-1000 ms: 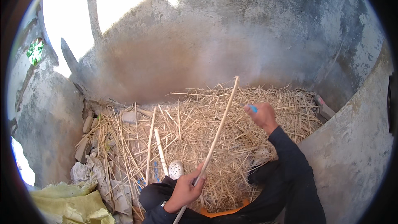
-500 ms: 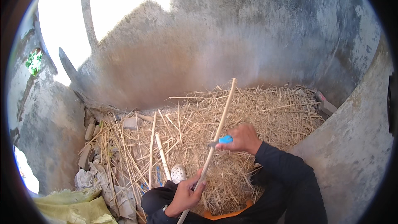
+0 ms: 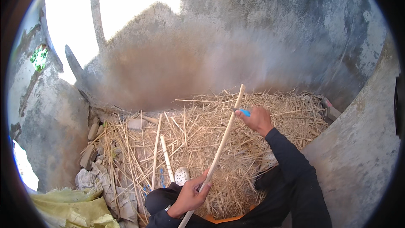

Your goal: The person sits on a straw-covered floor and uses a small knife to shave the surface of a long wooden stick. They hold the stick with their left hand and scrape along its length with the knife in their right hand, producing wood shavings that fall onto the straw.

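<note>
A long pale stick (image 3: 225, 142) slants up and away from my lap, its far end raised over the straw. My left hand (image 3: 188, 199) is closed round its lower part, thumb and fingers on either side. My right hand (image 3: 259, 120) grips a small blue-handled tool (image 3: 244, 112) with a short grey head. That head touches the stick a little below its far end. Whether it is a knife or a peeler is too small to tell.
Straw and shavings (image 3: 228, 177) cover the floor. Two pale sticks (image 3: 166, 158) lie left of the held one, by a white perforated clog (image 3: 182, 176). Crumpled yellow-green sacking (image 3: 76, 211) fills the lower left. A rough concrete wall (image 3: 236, 42) curves round; something orange (image 3: 223, 219) sits beneath me.
My right hand has slid the blue-handled tool up along the stick, from about its middle to near the far end. My left hand keeps its hold, and the view has shifted slightly.
</note>
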Demonstrator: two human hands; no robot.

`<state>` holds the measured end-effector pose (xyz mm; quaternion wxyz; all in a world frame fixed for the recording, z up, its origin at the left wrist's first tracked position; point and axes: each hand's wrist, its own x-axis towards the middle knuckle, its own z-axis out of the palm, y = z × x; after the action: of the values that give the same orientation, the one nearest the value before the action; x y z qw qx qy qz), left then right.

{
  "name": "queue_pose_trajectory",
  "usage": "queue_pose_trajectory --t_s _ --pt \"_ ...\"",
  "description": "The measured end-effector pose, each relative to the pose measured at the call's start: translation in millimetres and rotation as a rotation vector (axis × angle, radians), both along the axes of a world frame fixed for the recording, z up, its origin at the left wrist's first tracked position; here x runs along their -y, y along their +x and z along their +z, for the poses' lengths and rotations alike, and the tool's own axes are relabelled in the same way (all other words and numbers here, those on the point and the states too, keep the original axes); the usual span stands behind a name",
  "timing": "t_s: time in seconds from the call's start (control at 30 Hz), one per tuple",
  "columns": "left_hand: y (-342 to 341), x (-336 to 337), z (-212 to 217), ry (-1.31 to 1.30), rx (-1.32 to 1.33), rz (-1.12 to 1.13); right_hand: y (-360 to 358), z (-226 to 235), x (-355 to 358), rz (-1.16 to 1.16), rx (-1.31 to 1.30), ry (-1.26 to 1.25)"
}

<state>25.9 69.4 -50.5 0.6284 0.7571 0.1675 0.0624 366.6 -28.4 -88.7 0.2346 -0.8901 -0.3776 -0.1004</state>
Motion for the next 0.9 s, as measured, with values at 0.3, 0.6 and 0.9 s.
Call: queue_pose_trajectory --t_s 0.3,0.6,0.9 --pt "-11 0 -12 0.036 -0.013 0.002 3 -4 1 0.064 0.013 0.018" --pt "-12 6 -5 0.069 -0.147 -0.166 71 -24 12 -0.231 0.024 0.035" --pt "1 -14 -18 -0.422 -0.089 0.050 70 -14 58 -0.247 -0.236 0.116"
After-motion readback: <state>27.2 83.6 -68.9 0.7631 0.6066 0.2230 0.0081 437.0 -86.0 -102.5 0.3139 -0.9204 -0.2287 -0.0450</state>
